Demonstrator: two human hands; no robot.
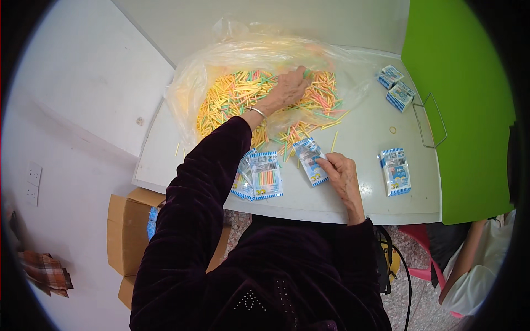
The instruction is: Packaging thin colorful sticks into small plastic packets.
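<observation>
My left hand [290, 88] reaches over a heap of thin coloured sticks [237, 94], mostly yellow with some pink, orange and green. Its fingers are bent together at the heap's far right part, with green stick ends showing at the fingertips. The heap lies in a large clear plastic bag [185, 91] spread open. My right hand [342, 176] pinches the right edge of a small blue-and-white packet [310, 163], which lies tilted near the table's front. Left of it is a packet filled with coloured sticks [267, 175], overlapping another packet [243, 179].
A blue-and-white packet [395, 172] lies at the right of the white table [353, 132]. Bundled packets [399, 96], a rubber band [392, 130] and a wire stand [430, 121] are near the green panel [464, 110]. An open cardboard box [124, 234] stands below left. Another person's arm [464, 259] shows lower right.
</observation>
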